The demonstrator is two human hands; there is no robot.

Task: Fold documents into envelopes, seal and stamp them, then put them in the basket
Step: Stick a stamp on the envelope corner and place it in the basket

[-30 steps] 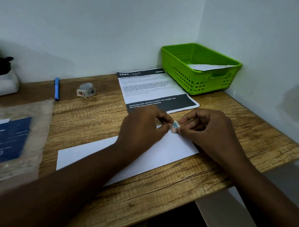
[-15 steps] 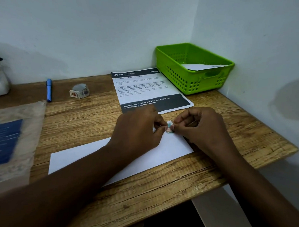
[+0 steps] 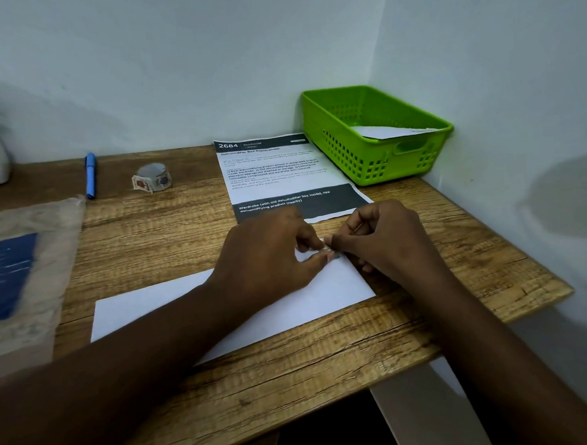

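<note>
Step in hand: I judge this to be the stamping; a small stamp [image 3: 330,252] is being set at the far right corner of the white envelope [image 3: 174,301], centre of the frame.
Left hand [image 3: 270,257]: fingers curled, thumb and forefinger pinching the stamp's left edge.
Right hand [image 3: 383,238]: curled likewise, fingertips nipping the stamp from the right; both hands meet over it.
Stamp: mostly hidden between the fingertips; I cannot tell whether it already touches the paper.
Doing it well: I would square the stamp to the corner's two edges, lay one side down first, then smooth flat with a fingertip so no corner lifts.
Envelope: lies flat on the wooden desk [image 3: 325,372], running from lower left to centre, under both hands.
Basket [image 3: 349,152]: green, upper right, well apart from the hands; a white envelope already lies inside.
Printed sheet [image 3: 276,176]: just beyond the hands, beside the basket.
Stamp roll [image 3: 154,176]: upper left of centre, near a blue pen [image 3: 90,175].
</note>
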